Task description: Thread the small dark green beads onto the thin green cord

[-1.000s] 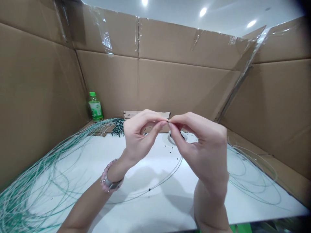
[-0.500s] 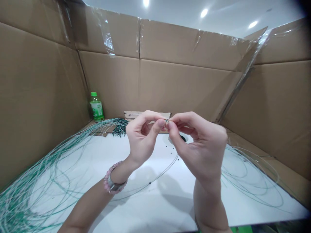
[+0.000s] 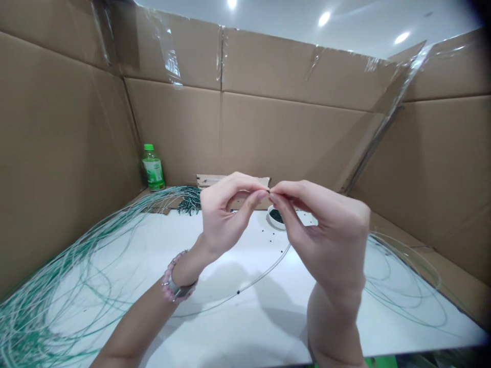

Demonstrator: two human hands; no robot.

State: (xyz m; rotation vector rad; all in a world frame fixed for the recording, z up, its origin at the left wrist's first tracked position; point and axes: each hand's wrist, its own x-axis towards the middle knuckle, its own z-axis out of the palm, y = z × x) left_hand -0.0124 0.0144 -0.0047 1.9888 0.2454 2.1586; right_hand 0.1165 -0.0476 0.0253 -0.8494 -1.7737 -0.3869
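Observation:
My left hand (image 3: 226, 220) and my right hand (image 3: 330, 235) meet in front of me, thumb and forefinger of each pinched together. A tiny black bead (image 3: 269, 191) shows between the fingertips of the left and right hands. A pair of thin pale wires (image 3: 268, 270) curves up from the table and passes behind my right hand, whose fingers hide their ends. Lower on these wires sits another small black bead (image 3: 238, 292). Just behind the right thumb, a white bowl (image 3: 276, 226) of dark beads is partly covered. A few loose beads (image 3: 270, 240) lie before it.
Long green and white wires (image 3: 57, 276) sprawl over the left side of the white table (image 3: 226, 337), with more loops (image 3: 414, 312) at the right. A green bottle (image 3: 154, 171) stands in the back left corner. Tall cardboard walls (image 3: 299, 128) surround the table.
Both pinching fingertips have shifted slightly right, and my right hand has moved off the bowl, showing more of it. The small piece between the fingertips is now less visible.

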